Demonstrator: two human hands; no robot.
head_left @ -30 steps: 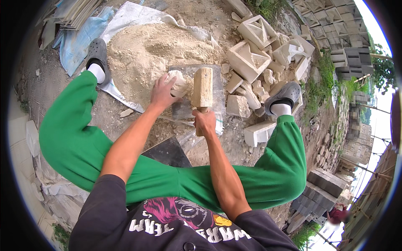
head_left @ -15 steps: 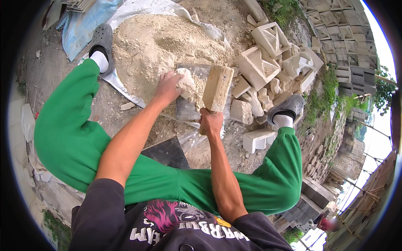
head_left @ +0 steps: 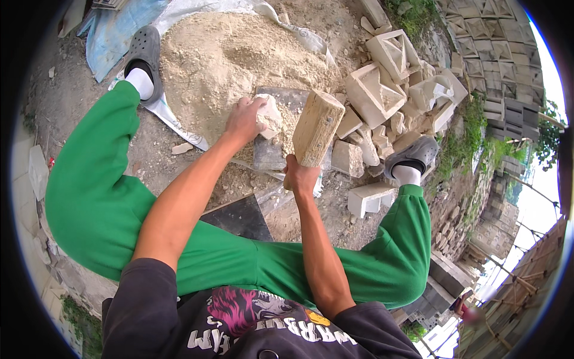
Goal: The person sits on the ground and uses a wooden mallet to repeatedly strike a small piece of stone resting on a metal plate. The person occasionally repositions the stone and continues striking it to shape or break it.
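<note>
My left hand is closed on a pale, rough chunk of broken block, holding it over a flat grey slab. My right hand grips the handle of a wooden mallet. The mallet's thick, worn head is raised just right of the chunk and apart from it, hiding part of the slab. Pale crumbs lie on the slab between the two. A heap of crushed, sandy rubble spreads beyond my left hand.
Broken hollow blocks and loose pieces are piled to the right, near my grey clog. A white block piece lies nearer. White sheeting edges the heap. A dark flat tile lies between my legs. Stacked blocks stand far right.
The mallet head has tilted and come up a little to the right, showing more of its end. My left hand still holds the chunk at nearly the same place on the slab.
</note>
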